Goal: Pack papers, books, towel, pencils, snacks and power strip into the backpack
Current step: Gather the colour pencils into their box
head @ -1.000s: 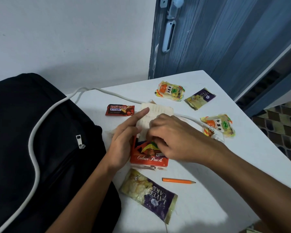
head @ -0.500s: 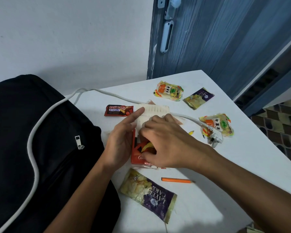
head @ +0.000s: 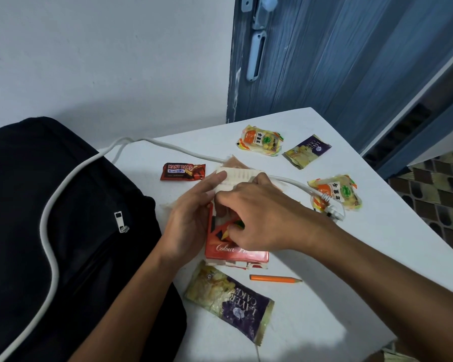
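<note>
A red colour-pencil box [head: 236,253] lies mid-table with a white ribbed piece [head: 242,176] at its far end. My left hand [head: 191,220] rests along the box's left edge, fingers straight, index tip on the white piece. My right hand [head: 262,218] covers the top of the box, its fingers curled onto it. A loose orange pencil [head: 275,279] lies just in front. The black backpack [head: 63,231] sits at the left, and the power strip's white cable [head: 47,218] runs over it to a plug [head: 334,211].
Snack packs lie on the white table [head: 377,257]: a Layer Cake pack [head: 230,301] near me, a Many Bars pack [head: 182,171], two yellow packs [head: 262,139] [head: 336,192] and another Layer Cake pack [head: 307,151]. A blue door [head: 324,61] stands behind. The table edge drops off at the right.
My right hand slid toward me over the box, then back a little, uncovering part of its label. My left hand stayed along the box's left edge.
</note>
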A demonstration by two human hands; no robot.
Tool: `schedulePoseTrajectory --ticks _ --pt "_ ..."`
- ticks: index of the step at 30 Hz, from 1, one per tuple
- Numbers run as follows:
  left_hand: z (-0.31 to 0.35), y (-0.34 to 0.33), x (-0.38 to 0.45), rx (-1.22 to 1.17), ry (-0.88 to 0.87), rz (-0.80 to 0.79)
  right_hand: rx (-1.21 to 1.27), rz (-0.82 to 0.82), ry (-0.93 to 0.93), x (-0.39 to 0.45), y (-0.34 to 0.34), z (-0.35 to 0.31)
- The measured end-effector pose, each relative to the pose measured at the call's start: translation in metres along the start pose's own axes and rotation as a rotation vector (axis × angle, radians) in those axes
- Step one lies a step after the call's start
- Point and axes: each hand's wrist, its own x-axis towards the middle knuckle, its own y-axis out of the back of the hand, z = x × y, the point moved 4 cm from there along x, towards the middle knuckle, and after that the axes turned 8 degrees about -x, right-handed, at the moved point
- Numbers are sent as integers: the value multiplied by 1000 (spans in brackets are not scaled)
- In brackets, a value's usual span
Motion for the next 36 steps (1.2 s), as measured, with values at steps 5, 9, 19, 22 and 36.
schedulePoseTrajectory --ticks 5,9,19,22,36 --pt "1 -1 0 -6 -25 58 -75 69 -16 4 -1 -3" --pt "2 -8 -3 -3 -35 10 -87 43 -39 7 1 -3" --pt "7 -19 -5 -81 -21 -10 -98 -149 12 15 1 0" --pt "5 -20 -5 -109 16 -6 -63 -176 27 14 3 -3" --pt "8 -4 -1 -9 -21 126 97 102 -37 7 8 7"
